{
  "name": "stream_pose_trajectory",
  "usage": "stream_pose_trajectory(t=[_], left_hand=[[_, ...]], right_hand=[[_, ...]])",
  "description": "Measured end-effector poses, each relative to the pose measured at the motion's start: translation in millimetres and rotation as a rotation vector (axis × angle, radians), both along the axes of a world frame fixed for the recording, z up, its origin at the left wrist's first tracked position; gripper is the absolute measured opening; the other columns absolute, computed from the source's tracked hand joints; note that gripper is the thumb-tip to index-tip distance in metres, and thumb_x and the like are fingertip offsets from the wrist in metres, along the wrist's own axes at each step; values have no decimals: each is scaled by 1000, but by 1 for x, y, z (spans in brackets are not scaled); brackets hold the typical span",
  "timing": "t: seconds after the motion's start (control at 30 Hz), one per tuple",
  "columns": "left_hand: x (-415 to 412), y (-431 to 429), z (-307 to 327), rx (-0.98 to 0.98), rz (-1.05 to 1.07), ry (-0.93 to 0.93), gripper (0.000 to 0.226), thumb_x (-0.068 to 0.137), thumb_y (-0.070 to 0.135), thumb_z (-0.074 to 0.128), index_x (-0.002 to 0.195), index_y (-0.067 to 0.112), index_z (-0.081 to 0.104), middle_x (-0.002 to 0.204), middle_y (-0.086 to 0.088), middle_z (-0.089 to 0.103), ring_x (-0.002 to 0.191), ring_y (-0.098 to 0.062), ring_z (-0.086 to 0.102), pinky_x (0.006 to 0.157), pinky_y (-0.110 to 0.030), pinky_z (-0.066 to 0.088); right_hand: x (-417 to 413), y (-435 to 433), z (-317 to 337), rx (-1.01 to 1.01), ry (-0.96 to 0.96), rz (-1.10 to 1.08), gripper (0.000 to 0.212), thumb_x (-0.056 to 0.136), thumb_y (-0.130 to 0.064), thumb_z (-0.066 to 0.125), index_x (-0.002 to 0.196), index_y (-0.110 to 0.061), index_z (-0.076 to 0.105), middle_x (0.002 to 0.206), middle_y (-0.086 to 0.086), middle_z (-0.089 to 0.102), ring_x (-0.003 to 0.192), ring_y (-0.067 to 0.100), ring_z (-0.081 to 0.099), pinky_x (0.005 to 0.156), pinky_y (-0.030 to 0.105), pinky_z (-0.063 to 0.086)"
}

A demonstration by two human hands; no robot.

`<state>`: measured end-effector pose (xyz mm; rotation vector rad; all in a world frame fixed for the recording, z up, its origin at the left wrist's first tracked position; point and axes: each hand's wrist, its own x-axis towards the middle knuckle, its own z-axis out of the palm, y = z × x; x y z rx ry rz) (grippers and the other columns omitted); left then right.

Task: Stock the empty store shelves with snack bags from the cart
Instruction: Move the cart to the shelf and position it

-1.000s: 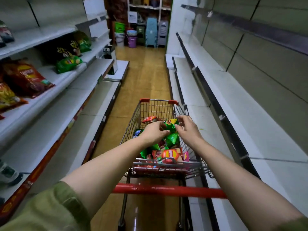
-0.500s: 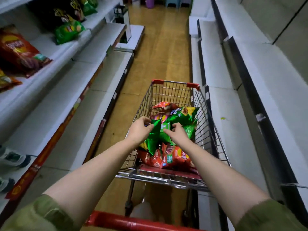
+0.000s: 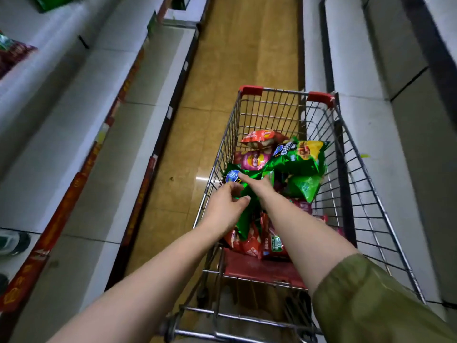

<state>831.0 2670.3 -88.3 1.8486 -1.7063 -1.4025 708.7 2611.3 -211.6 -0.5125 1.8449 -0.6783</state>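
Narrow aisle between flat white shelves [image 3: 61,134]. Left hand [image 3: 226,207] pinches a crinkled, glossy green snack bag [image 3: 244,219] inside the wire cart [image 3: 358,194], against its left wall, apparently to lift it clear; right hand [image 3: 261,185] rests on the bag's top, grasp not discernible. Other foil bags [image 3: 298,158], red and green, lie heaped beneath.

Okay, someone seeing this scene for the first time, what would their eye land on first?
The wire cart in the aisle, piled with shiny green and red snack bags, stands out first. At its left side the left hand grips a green snack bag while the right hand touches its top. Long white shelves, mostly bare, flank it.
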Motion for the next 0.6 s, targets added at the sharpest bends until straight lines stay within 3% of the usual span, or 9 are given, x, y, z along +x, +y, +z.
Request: stream_pose_trajectory(t=[0.13, 0.27, 0.4, 0.5, 0.6], left_hand=[[6, 0, -12, 44, 9, -17, 33, 90, 19, 59, 122, 12, 56, 119, -5, 62, 101, -16, 59, 88, -25, 44], [9, -4, -15, 70, 1, -52, 34, 90, 20, 59, 123, 12, 54, 116, -8, 61, 99, -19, 59, 82, -24, 42], [4, -6, -11, 93, 0, -20, 45, 82, 22, 68, 122, 17, 50, 120, -12, 59, 105, -27, 60, 95, -39, 48], [-8, -4, 3, 21, -74, -27, 72, 78, 29, 74, 137, 11, 38, 134, -13, 47, 123, -28, 48, 107, -40, 38], [-29, 7, 28, -98, -186, -40, 99, 74, 41, 75, 149, 13, 16, 148, -13, 24, 139, -28, 23, 116, -37, 20]], right_hand=[[2, 1, -55, -8, -65, -87, 111, 35, -59, 79, 131, -11, 49, 118, 11, 63, 109, 30, 60, 95, 44, 49], [3, 16, -22, -9, 56, -113, 73, 65, -44, 78, 124, -6, 56, 115, 12, 65, 105, 30, 62, 93, 40, 50], [-26, 20, 23, -105, 85, -165, 82, 54, -55, 77, 118, -7, 58, 112, 12, 65, 102, 32, 62, 89, 48, 52], [-49, 29, 81, -171, 72, -249, 88, 52, -58, 76, 121, -8, 54, 112, 12, 64, 99, 34, 62, 78, 58, 53], [-56, 46, 152, -269, 47, -289, 49, 73, -44, 73, 107, -12, 60, 107, 11, 66, 97, 31, 63, 75, 57, 54]])
